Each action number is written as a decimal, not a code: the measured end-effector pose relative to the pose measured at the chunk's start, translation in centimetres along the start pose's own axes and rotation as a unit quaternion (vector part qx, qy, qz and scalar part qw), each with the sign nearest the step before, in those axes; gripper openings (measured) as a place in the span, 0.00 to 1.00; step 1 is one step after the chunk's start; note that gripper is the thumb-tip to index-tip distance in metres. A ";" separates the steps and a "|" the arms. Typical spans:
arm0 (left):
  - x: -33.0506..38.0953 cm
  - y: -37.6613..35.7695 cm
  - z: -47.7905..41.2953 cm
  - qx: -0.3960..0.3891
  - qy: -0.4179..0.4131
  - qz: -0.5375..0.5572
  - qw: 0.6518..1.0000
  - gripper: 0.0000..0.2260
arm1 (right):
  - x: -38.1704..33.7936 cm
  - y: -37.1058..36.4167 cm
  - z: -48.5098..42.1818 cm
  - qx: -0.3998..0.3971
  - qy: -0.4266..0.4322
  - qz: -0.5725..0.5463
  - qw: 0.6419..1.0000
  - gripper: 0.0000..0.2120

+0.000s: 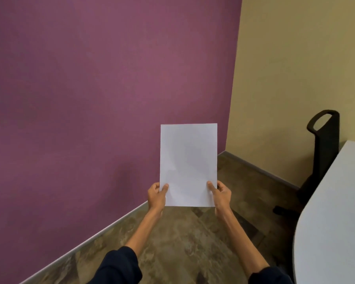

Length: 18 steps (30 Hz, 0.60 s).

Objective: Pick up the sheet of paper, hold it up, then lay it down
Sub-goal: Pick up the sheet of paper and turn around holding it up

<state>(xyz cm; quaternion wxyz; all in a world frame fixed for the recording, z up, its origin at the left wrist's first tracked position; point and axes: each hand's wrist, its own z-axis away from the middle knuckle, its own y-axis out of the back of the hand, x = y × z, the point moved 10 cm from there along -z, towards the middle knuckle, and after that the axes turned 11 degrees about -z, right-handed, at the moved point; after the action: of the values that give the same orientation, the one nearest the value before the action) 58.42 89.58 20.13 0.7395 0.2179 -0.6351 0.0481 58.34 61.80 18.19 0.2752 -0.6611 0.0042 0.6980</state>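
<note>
A blank white sheet of paper (188,160) stands upright in the air in front of me, in the middle of the view. My left hand (156,195) pinches its lower left corner, thumb on the front of the sheet. My right hand (220,194) pinches the lower right corner the same way. Both arms are stretched forward, with dark sleeves pushed up near the elbows. The fingers behind the sheet are hidden.
A purple wall (90,99) fills the left and a beige wall (295,68) the right, meeting in a corner behind the paper. A light grey table (334,222) curves along the right edge. A black office chair (320,152) stands beyond it. Brown mottled floor (182,242) lies below.
</note>
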 end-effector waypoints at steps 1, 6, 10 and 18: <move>0.4 -1.6 -1.4 -0.013 0.002 -0.001 1.000 0.08 | -0.5 0.2 -1.5 0.003 0.006 0.003 1.000 0.08; 3.0 -11.2 -8.0 -0.087 -0.011 -0.023 0.996 0.11 | -2.5 3.6 -10.1 0.062 0.024 0.009 0.998 0.06; 5.0 -19.1 -13.2 -0.135 -0.018 -0.030 0.990 0.09 | -2.7 6.1 -17.4 0.117 0.033 0.011 0.993 0.08; 12.8 -36.7 -24.4 -0.260 -0.072 -0.012 0.963 0.06 | -8.6 9.8 -31.6 0.218 0.084 0.000 0.972 0.10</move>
<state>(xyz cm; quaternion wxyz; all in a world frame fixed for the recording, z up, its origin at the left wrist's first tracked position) 96.06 63.23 20.43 0.7235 0.0283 -0.6747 -0.1433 83.42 38.50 18.66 0.4112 -0.6411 0.1797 0.6226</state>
